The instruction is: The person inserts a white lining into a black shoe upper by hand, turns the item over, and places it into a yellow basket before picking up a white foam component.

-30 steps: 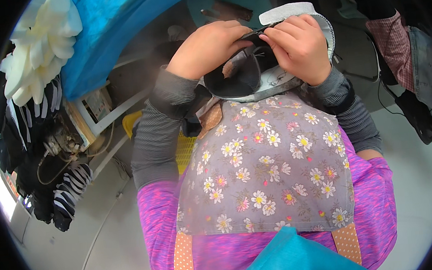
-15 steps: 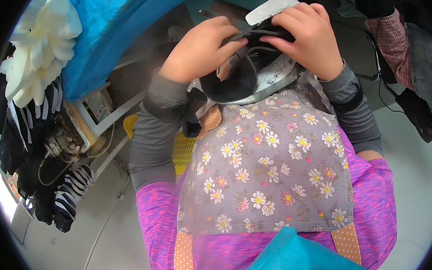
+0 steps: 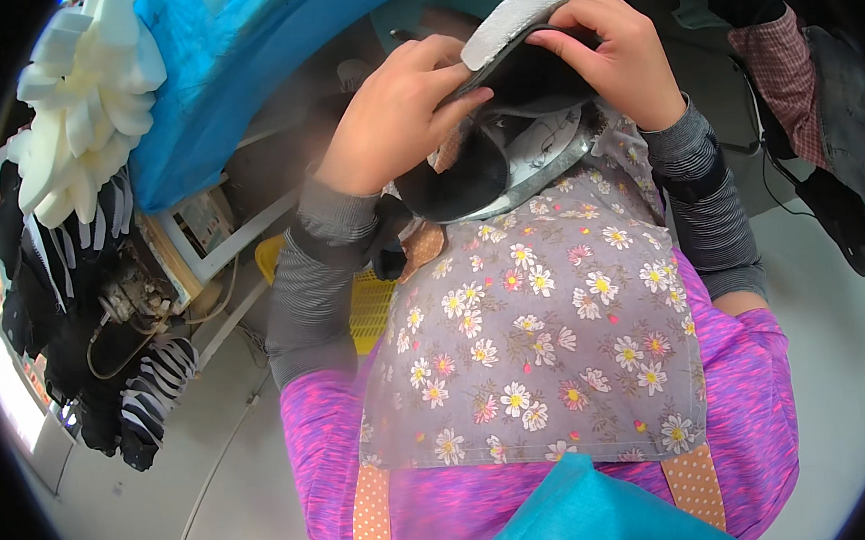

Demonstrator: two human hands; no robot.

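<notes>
Between my two hands, above my lap, a black fabric piece [image 3: 539,74] is stretched, with a whitish foam strip [image 3: 511,24] lying along its upper edge. My left hand [image 3: 391,112] pinches the left end between thumb and fingers. At the other end my right hand [image 3: 626,54] grips the edge, its thumb at the lower end of the foam strip. Below them, a dark cup-shaped piece [image 3: 455,183] rests on a light round-rimmed holder [image 3: 566,148] at my lap. The far side of the fabric is hidden by my hands.
At the left, cream foam strips [image 3: 91,113] hang in a bunch beside a blue sheet [image 3: 223,69]. Dark and striped cloth pieces [image 3: 155,390] hang below. A yellow basket [image 3: 371,309] stands by my left arm. At the right is checkered cloth [image 3: 779,85], with a cable nearby.
The foam strip has moved left and up, now tilted along the fabric's edge. My hands have drawn apart slightly, and the black fabric is now turned and stretched between them.
</notes>
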